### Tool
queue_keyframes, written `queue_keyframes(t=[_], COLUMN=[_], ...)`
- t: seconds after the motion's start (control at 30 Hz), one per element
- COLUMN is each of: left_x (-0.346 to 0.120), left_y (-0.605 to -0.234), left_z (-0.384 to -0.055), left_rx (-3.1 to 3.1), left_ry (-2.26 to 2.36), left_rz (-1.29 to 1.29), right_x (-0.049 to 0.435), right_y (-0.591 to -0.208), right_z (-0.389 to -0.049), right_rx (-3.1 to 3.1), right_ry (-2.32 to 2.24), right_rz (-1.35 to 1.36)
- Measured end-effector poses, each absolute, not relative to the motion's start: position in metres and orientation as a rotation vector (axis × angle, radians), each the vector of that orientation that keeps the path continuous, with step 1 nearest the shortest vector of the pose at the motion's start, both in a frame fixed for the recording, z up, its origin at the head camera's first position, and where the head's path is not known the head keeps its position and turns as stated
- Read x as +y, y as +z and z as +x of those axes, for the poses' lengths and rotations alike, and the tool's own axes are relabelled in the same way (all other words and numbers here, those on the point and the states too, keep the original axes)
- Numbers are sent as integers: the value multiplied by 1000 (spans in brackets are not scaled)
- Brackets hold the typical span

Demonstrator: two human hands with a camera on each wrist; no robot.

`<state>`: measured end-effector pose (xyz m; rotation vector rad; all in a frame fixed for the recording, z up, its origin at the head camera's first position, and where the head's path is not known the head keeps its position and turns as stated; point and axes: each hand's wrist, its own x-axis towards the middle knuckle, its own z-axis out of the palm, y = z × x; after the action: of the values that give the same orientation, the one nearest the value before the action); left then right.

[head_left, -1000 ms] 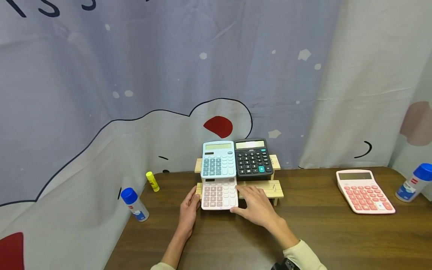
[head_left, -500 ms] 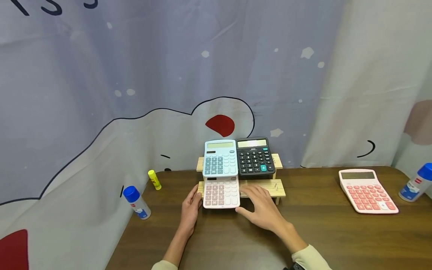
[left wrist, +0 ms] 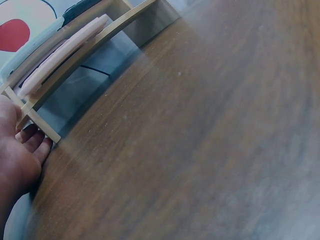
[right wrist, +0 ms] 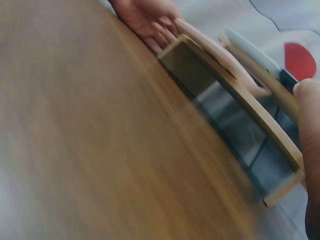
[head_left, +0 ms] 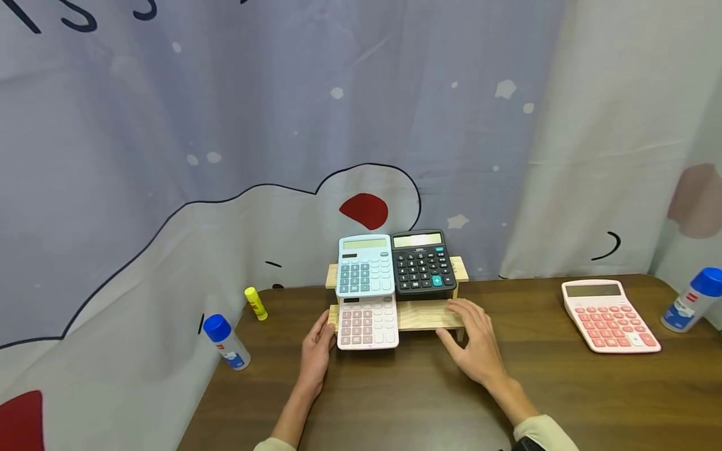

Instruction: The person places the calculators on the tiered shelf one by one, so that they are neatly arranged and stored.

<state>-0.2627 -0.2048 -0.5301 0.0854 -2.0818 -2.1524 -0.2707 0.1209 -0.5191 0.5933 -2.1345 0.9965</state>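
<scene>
A two-tier wooden stand [head_left: 424, 315] holds three calculators. On its lower tier lies a pale pink calculator [head_left: 368, 327], its top partly hidden by a light blue calculator [head_left: 365, 266] on the upper tier. Beside the blue one leans a black calculator [head_left: 423, 263]. My left hand [head_left: 316, 354] grips the stand's left end, thumb on the shelf side and fingers around the leg [left wrist: 44, 125]. My right hand [head_left: 476, 344] is at the right end of the lower tier, fingers spread over the shelf edge and thumb in front, holding no calculator.
A pink calculator with coral keys [head_left: 611, 318] lies at the right of the table [head_left: 417, 407]. Blue-capped bottles stand at left [head_left: 227, 342] and right [head_left: 692, 300]. Near the left back edge is a small yellow tube [head_left: 256, 304]. A printed curtain [head_left: 254, 125] hangs behind.
My right hand has left the pale pink calculator's right side and moved right, to the end of the lower tier. My left hand and the calculators keep their places.
</scene>
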Motion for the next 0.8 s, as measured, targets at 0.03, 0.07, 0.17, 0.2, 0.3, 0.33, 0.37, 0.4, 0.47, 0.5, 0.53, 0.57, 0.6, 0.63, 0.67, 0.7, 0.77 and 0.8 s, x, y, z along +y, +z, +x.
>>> queue_keyframes(t=[0.03,0.07,0.17,0.2,0.3,0.33,0.37,0.4,0.47,0.5,0.53,0.57,0.6,0.63,0.67,0.7,0.77,0.8], left_x=[-205,-205,-205,-205,-204,-204,-203,-203,-203,-203,-203,-203,-203,-203,-204,-204,-204,-204], left_y=[-530,-530,-530,-530,-530,-530,-530,-530,-530,-530,-530,-530,-530,-529,-529,-530,-530,-530], left_z=[-263,-262,-262,-262,-262,-262,-262,-262,-262,-262,-262,-262,-262,-262,-262,-262,-262,-262], left_rx=[-2081,-2084,-2082,-2079,-2070,-2070,-2065,-2067,-2067,-2070,-2078,-2078,-2082,-2080,-2080,-2084,-2071,-2071], left_ry=[-2151,-2146,-2145,-2148,-2152,-2150,-2155,-2151,-2145,-2142,-2131,-2133,-2130,-2136,-2137,-2133,-2151,-2153], left_rz=[88,90,94,95,93,87,88,82,81,83,80,88,94,101,100,95,105,105], right_x=[125,129,141,144,156,160,165,169,180,186,192,198,205,212,219,226,240,247], right_y=[-520,-521,-523,-523,-525,-525,-526,-526,-527,-527,-527,-527,-527,-527,-528,-528,-529,-529], right_z=[-272,-273,-275,-276,-277,-276,-276,-276,-276,-276,-275,-275,-274,-273,-273,-272,-270,-269], right_rx=[-2126,-2118,-2131,-2144,-2180,-2190,-2198,-2206,-2214,-2217,-2221,-2223,-2225,-2227,-2230,-2228,-2225,-2225], right_ry=[1002,1012,1023,1027,1026,1021,1020,1016,1006,1001,1000,998,994,987,980,969,942,924], right_rz=[575,557,503,484,432,412,391,370,326,307,287,266,247,228,207,193,168,162])
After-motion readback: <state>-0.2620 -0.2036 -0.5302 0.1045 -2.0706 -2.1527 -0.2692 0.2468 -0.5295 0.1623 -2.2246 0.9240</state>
